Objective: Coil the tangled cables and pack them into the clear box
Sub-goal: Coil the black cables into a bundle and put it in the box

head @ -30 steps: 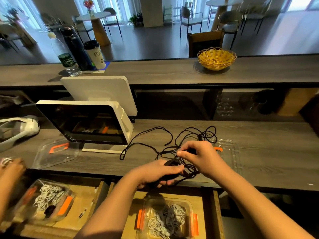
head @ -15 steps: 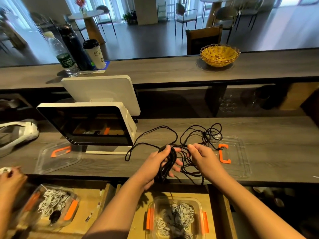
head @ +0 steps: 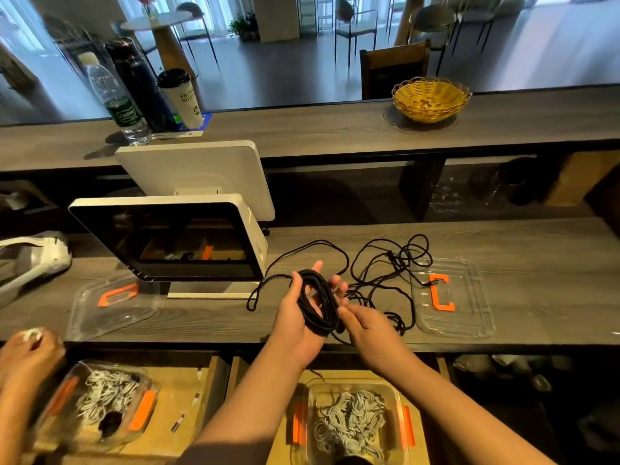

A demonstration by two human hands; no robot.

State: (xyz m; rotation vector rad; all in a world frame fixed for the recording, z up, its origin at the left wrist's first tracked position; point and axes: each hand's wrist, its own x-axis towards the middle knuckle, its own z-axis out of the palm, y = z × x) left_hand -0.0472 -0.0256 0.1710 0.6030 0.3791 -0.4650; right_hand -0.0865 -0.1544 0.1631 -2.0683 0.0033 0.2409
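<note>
Two levels of grey wood-grain bench [head: 503, 297] run across the view, the upper level behind, and beyond it a room with a dark floor, chairs and round tables. On the lower level stand one white point-of-sale terminal [head: 174, 239] and two clear lids, each with an orange clip: one lid [head: 110, 307] at the left and one lid [head: 453, 297] at the right. On the upper level I count one yellow wicker basket [head: 431, 99], one clear water bottle [head: 115, 102], one dark flask [head: 141, 85] and one paper cup [head: 183, 97]. One black cable [head: 379, 273] lies in loose loops on the bench between the terminal and the right lid; its coiled part [head: 317, 305] is wound around the left hand [head: 302, 307], where the thumb holds the coil and the other fingers stand nearly straight. The right hand [head: 365, 325] is just beside the coil, its fingers pinching a strand. Below the bench edge are two clear boxes with orange latches, both holding whitish cables: one clear box [head: 350, 421] under the arms, one clear box [head: 97, 401] at the left. A third hand [head: 28, 350] at the far left holds something white.
</note>
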